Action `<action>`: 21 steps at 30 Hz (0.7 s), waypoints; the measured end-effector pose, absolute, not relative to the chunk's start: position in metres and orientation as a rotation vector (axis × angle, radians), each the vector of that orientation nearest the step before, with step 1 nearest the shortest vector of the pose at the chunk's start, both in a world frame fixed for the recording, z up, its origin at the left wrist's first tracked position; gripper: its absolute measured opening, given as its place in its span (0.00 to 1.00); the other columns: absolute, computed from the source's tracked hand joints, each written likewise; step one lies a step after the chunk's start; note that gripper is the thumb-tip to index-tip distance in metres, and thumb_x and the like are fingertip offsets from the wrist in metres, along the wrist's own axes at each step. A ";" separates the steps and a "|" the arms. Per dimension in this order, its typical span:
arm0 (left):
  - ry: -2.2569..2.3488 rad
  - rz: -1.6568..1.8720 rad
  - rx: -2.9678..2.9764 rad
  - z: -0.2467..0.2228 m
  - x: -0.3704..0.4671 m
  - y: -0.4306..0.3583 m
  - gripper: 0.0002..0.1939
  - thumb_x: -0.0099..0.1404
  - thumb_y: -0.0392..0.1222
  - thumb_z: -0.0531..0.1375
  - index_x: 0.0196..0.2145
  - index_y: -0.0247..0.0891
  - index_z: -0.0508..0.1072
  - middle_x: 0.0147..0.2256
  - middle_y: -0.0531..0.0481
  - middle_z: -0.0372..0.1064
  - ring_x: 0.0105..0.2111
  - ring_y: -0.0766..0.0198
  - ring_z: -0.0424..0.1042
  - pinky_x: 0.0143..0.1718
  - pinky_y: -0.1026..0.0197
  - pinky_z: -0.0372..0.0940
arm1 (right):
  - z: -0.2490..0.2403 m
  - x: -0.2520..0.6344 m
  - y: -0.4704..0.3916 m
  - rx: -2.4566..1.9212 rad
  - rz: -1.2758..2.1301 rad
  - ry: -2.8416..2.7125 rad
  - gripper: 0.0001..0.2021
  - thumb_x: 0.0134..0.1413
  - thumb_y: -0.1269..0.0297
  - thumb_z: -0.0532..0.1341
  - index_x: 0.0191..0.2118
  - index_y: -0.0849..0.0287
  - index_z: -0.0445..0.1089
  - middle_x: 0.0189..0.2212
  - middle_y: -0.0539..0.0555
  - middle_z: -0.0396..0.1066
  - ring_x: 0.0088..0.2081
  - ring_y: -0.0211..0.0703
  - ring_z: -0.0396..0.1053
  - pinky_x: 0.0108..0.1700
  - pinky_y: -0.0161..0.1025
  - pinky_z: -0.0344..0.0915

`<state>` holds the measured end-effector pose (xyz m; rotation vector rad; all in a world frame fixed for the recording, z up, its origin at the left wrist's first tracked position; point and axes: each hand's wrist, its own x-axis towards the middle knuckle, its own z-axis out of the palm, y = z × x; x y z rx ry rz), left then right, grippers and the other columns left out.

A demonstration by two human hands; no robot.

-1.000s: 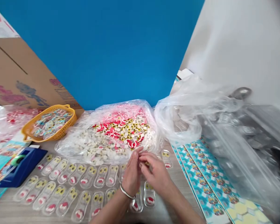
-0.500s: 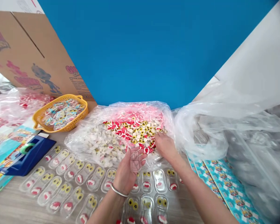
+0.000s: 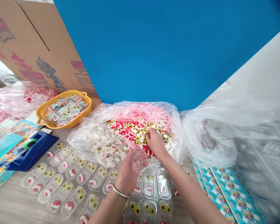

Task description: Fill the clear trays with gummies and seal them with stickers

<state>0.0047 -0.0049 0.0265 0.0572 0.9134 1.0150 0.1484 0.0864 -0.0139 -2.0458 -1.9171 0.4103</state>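
Palm up, my left hand (image 3: pixel 128 171) holds a clear plastic tray (image 3: pixel 137 161) on its fingers; a metal bangle circles the wrist. My right hand (image 3: pixel 155 142) reaches into an open clear bag (image 3: pixel 84 138) full of small yellow-and-black eye pieces, white pieces and red-and-white mouth pieces (image 3: pixel 127 132). Its fingers are bent together at the pile, and whatever is between them is too small to make out. Rows of clear trays (image 3: pixel 68 203), many with two eyes and a mouth, lie on the table around and below my left hand.
A yellow basket (image 3: pixel 78 122) of filled packs stands at the left, near a blue tape dispenser (image 3: pixel 35 152) and a cardboard box (image 3: pixel 60 40). Blue printed sheets (image 3: pixel 238 193) and crumpled plastic bags (image 3: pixel 207 140) lie at the right. A blue panel (image 3: pixel 149 53) rises behind.
My right hand has moved left across the pile, toward its middle. My left hand still holds the clear tray in nearly the same place. The view has shifted slightly.
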 end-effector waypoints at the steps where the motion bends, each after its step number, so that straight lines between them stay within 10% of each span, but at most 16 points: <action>1: 0.917 1.014 0.058 0.027 0.005 -0.004 0.15 0.67 0.48 0.56 0.47 0.36 0.70 0.47 0.40 0.73 0.39 0.57 0.76 0.40 0.55 0.71 | -0.014 0.149 0.086 -2.037 0.424 -1.905 0.06 0.58 0.69 0.56 0.39 0.60 0.67 0.32 0.56 0.74 0.33 0.43 0.71 0.35 0.36 0.58; 12: 0.763 0.962 0.211 0.026 0.010 -0.001 0.20 0.65 0.57 0.57 0.42 0.37 0.74 0.43 0.43 0.74 0.43 0.54 0.74 0.41 0.56 0.69 | 0.032 0.146 0.024 -1.486 1.209 -1.693 0.03 0.50 0.71 0.57 0.30 0.55 0.64 0.21 0.44 0.67 0.22 0.35 0.65 0.24 0.30 0.58; 21: 0.833 0.999 0.234 0.020 0.018 -0.011 0.13 0.59 0.44 0.65 0.39 0.34 0.76 0.38 0.45 0.76 0.39 0.59 0.74 0.35 0.63 0.67 | 0.044 0.141 0.002 -1.577 0.972 -1.862 0.07 0.54 0.73 0.55 0.32 0.56 0.68 0.27 0.48 0.72 0.29 0.38 0.69 0.32 0.34 0.62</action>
